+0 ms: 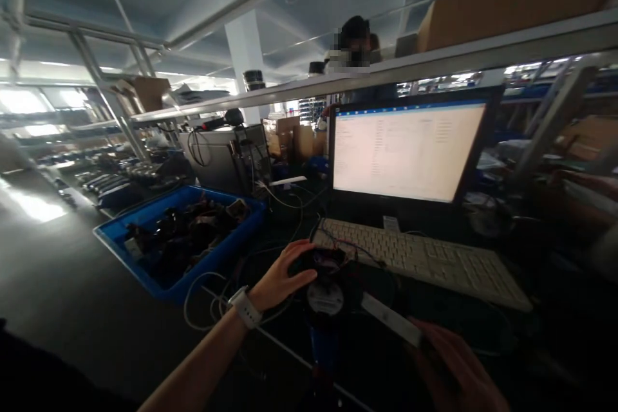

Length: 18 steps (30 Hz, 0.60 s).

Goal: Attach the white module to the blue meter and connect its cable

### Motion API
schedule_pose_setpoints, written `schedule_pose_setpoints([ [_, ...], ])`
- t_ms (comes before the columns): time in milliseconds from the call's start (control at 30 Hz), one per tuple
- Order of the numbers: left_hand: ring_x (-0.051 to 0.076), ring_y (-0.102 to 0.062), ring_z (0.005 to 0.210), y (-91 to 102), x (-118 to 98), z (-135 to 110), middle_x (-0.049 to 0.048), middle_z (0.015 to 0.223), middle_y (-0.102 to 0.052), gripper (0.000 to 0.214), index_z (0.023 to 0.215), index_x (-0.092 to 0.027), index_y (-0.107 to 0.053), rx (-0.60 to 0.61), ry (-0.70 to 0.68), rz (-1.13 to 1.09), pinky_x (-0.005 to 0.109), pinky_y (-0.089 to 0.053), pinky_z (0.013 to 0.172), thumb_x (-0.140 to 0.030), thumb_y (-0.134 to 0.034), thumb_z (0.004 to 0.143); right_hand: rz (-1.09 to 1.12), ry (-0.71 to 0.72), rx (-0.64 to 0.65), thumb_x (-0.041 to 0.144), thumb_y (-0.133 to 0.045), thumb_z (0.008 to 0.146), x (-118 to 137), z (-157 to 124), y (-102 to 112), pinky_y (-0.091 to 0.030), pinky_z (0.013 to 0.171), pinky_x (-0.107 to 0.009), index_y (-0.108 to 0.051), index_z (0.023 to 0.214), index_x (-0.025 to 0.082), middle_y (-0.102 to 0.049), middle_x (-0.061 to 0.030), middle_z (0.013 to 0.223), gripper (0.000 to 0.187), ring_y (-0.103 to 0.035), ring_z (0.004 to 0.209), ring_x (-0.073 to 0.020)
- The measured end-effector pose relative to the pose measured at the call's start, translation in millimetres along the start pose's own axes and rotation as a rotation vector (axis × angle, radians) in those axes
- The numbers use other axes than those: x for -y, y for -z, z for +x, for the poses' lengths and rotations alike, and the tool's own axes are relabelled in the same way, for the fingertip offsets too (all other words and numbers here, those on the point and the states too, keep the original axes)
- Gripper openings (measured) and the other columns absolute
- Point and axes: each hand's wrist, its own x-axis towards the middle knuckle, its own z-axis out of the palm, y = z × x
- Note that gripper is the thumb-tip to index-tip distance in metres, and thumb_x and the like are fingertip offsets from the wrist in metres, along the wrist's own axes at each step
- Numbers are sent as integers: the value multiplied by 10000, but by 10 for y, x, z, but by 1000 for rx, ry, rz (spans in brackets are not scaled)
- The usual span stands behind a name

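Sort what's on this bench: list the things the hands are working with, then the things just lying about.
In hand:
- left hand gripping the small black round fan with a red-and-white centre label
- right hand holding a flat white strip-like tool against the fan

Lying about:
- blue plastic bin of dark parts
- beige computer keyboard
- lit black-framed monitor
- brown cardboard box on the shelf

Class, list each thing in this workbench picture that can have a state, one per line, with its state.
Monitor: switched on, showing a pale window.
Blue bin: open, filled with dark parts.
Small fan: on the bench, gripped.
Left hand: closed on the small fan.
Right hand: holding a white strip.
Keyboard: untouched.
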Motion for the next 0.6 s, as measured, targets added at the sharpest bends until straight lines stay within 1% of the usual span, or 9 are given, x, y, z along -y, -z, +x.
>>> schedule_pose_setpoints([
  [33, 258, -311, 1351, -22, 7, -10, 134, 1443, -357, 627, 1341, -173, -429, 13, -14, -18, 417, -234, 1147, -439, -636, 812, -44, 56, -66, 398, -489, 926, 46, 125, 81, -576, 720, -291, -579, 1188, 262, -639, -48, 1052, 308, -634, 918, -194],
  [100, 280, -308, 1349, -89, 5, 16, 155, 1452, -333, 845, 1388, -158, -344, 5, -45, -22, 435, -228, 1149, -460, -745, 709, -93, 133, -123, 348, -487, 933, 158, 392, 238, -557, 752, -318, -565, 1205, 246, -618, -63, 1055, 300, -605, 959, -209],
  [200, 312, -302, 1345, -187, -39, 151, 173, 1467, -300, 1049, 1430, -162, -253, -62, -101, 22, 480, -231, 1139, -460, -826, 603, -109, 271, -90, 225, -483, 930, 319, 765, 415, -516, 879, -367, -547, 1225, 232, -573, -86, 1136, 302, -544, 1111, -234],
  [267, 329, -245, 1373, -216, -83, 277, 176, 1499, -241, 1135, 1452, -182, -204, -116, -157, 65, 512, -205, 1142, -441, -854, 558, -100, 352, -48, 172, -473, 926, 402, 973, 475, -482, 953, -399, -551, 1213, 227, -539, -98, 1201, 303, -470, 1229, -256],
  [333, 334, -205, 1390, -206, -113, 410, 178, 1519, -197, 1199, 1467, -195, -163, -170, -216, 91, 523, -188, 1142, -411, -873, 526, -64, 418, -3, 147, -474, 921, 465, 1147, 495, -478, 971, -384, -553, 1201, 224, -504, -105, 1265, 301, -433, 1274, -250],
  [400, 328, -224, 1385, -167, -110, 534, 185, 1514, -215, 1182, 1469, -188, -172, -225, -270, 78, 509, -198, 1138, -388, -868, 534, 18, 480, 42, 139, -482, 918, 516, 1287, 484, -500, 945, -329, -551, 1199, 232, -488, -102, 1298, 304, -466, 1246, -218],
  [467, 327, -239, 1379, -122, -81, 631, 198, 1502, -243, 1115, 1455, -166, -233, -250, -322, 34, 495, -199, 1134, -388, -851, 555, 147, 484, 103, 159, -500, 918, 562, 1394, 448, -520, 909, -286, -552, 1193, 256, -504, -88, 1286, 295, -515, 1190, -190],
  [533, 334, -217, 1390, -101, -59, 689, 200, 1506, -236, 1027, 1438, -163, -294, -225, -373, -46, 499, -188, 1131, -399, -824, 591, 327, 417, 173, 193, -513, 921, 613, 1468, 385, -536, 886, -276, -551, 1190, 285, -520, -77, 1267, 286, -544, 1155, -184],
  [600, 335, -200, 1398, -114, -70, 707, 165, 1511, -253, 875, 1387, -198, -406, -174, -425, -159, 502, -177, 1131, -391, -796, 628, 518, 336, 260, 229, -522, 924, 671, 1512, 295, -544, 876, -277, -558, 1191, 313, -521, -70, 1272, 282, -552, 1149, -186],
])
